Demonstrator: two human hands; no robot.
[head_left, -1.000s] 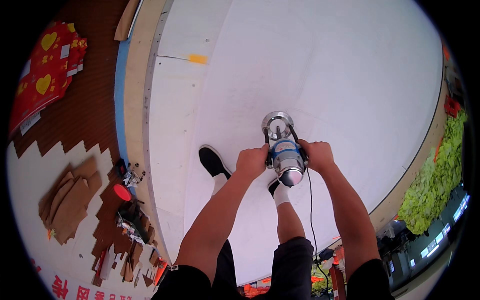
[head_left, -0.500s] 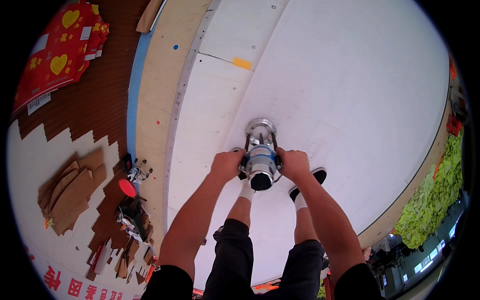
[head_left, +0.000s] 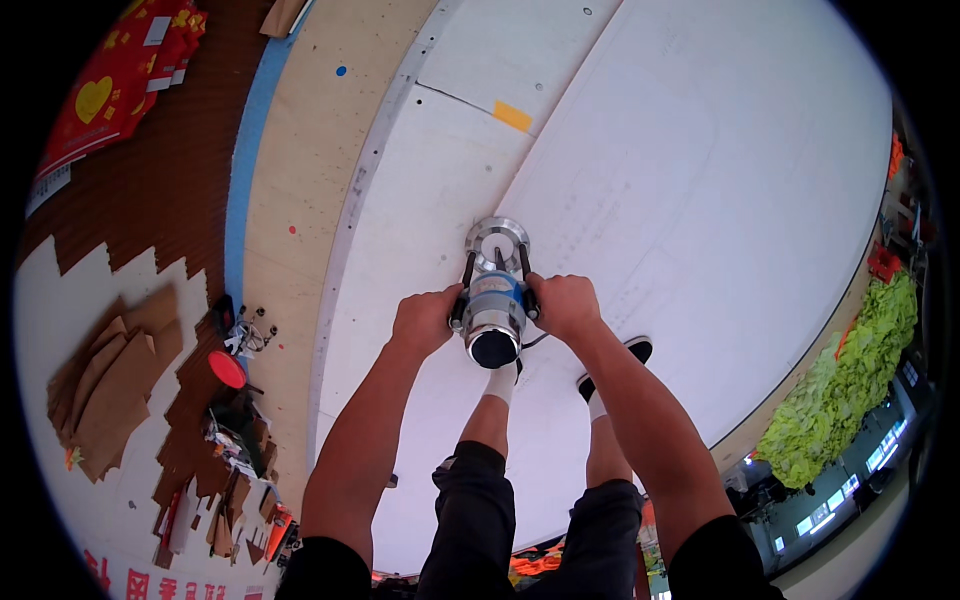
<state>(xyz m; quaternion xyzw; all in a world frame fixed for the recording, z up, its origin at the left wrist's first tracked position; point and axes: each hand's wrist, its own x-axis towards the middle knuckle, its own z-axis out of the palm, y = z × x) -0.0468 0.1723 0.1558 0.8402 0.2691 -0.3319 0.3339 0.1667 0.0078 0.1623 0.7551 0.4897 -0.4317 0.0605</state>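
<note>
A plunge router (head_left: pixel 493 300) with a silver motor housing, a blue band and a ring-shaped metal base is held in front of me, between my two hands. My left hand (head_left: pixel 425 318) is closed round its left side handle, and my right hand (head_left: pixel 565 303) grips the right one. The router's base is over the long straight edge of a large white sheet (head_left: pixel 700 200), where it borders a white strip (head_left: pixel 410 180). The bit's contact with the surface cannot be made out. A cord trails from the router beside my right hand.
My feet in black shoes (head_left: pixel 638 350) stand on the white sheet. A wooden border (head_left: pixel 285 180) with a blue edge runs along the left. Beyond it lie brown cardboard pieces (head_left: pixel 120 370), a red round stool (head_left: pixel 227 369) and red printed sheets (head_left: pixel 95 100). Green leafy material (head_left: pixel 840 390) is heaped at right.
The router and both hands have shifted left, bringing the base from the white sheet onto its straight edge. The view has turned slightly. Both hands keep their hold.
</note>
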